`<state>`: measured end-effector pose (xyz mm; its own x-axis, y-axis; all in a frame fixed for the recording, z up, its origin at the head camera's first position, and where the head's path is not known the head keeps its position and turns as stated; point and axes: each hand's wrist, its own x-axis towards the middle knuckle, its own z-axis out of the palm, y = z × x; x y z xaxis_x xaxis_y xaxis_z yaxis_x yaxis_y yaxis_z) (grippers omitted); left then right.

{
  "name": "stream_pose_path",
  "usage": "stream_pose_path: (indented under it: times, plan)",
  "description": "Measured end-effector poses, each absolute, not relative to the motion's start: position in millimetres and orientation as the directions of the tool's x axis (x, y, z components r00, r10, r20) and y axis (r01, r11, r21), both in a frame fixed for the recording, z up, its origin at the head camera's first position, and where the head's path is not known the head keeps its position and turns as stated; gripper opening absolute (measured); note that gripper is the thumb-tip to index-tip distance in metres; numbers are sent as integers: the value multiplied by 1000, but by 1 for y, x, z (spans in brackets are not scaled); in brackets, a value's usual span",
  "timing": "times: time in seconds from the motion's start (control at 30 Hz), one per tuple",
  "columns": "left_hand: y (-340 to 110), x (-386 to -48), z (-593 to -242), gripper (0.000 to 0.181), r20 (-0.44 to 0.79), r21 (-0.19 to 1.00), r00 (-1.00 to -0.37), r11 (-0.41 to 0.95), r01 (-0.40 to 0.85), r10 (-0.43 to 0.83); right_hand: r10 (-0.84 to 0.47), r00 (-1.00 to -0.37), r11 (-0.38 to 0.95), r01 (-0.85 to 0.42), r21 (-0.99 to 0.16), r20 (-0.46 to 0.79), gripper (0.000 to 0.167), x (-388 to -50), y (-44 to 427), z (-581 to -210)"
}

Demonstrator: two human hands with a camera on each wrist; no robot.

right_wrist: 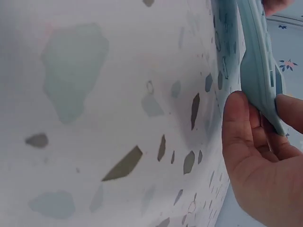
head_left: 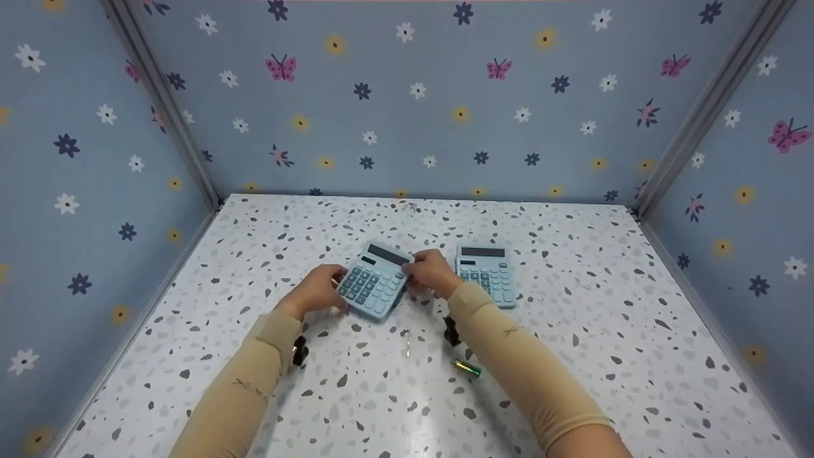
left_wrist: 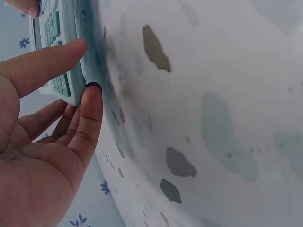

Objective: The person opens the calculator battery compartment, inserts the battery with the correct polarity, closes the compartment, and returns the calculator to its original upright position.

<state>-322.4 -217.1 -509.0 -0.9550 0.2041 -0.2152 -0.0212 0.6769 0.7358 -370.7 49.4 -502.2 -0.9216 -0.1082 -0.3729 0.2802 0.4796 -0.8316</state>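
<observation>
A light blue calculator [head_left: 375, 280] is held tilted between both hands, its keys and dark display facing up. My left hand [head_left: 321, 289] grips its lower left edge, with the thumb along the side and fingers beneath in the left wrist view. On the opposite side, near the display, my right hand [head_left: 432, 272] pinches the edge; the right wrist view shows the thumb on the front and fingers behind the calculator [right_wrist: 255, 61]. The calculator's underside appears lifted off the surface there. A second light blue calculator [head_left: 502, 280] lies flat just right of my right hand, partly covered by it.
A green and gold battery [head_left: 467, 367] lies on the speckled white table [head_left: 356, 407] beside my right forearm. Small black objects show beside the left wrist [head_left: 300, 351] and right wrist [head_left: 451, 331]. Blue patterned panels [head_left: 407, 95] enclose the back and sides.
</observation>
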Motion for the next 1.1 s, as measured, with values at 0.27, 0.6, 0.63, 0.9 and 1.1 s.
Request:
stream_pose_path:
  times: [0.27,0.6,0.63,0.9,1.1]
  plan:
    - [-213,-326,-504,84,-166,763,-963,646,10,211,-174,-930,327,255,-910,-323,39,-369,61,-493]
    - [-204,-320,-496,76,-79,812,-968,579,76,237,-180,-950,244,207,-947,-255,49,-366,77,-482]
    - [-202,-319,-495,76,-70,817,-968,571,83,241,-178,-952,242,201,-949,-247,44,-365,79,-480]
    - [-188,-310,-490,79,-55,846,-963,525,96,265,-150,-967,232,170,-958,-208,18,-355,96,-476]
    - [-178,-308,-489,77,-22,843,-959,521,134,283,-128,-968,237,181,-955,-215,23,-350,107,-473]
